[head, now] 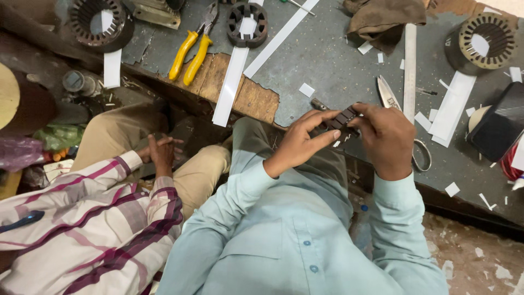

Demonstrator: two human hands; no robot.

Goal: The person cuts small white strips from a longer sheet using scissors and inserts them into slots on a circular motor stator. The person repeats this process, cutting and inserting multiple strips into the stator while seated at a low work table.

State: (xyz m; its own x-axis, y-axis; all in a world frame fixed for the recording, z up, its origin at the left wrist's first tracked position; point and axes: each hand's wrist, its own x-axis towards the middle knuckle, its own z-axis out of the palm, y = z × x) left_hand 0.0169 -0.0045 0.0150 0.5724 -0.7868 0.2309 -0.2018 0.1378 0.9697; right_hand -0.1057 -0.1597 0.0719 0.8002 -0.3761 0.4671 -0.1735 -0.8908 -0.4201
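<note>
Both hands, left [303,143] and right [385,136], pinch the dark slotted core [339,121] above worktop [338,60]; best gripped by its ends, kept level

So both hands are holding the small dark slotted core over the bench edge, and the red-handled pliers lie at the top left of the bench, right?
Not quite. The pliers have yellow handles, not red, as the head view shows. The rest holds: the left hand and right hand both hold the small dark slotted core over the bench edge.

Left hand [303,143] and right hand [386,139] raised together, fingers curled, gripping.
</note>
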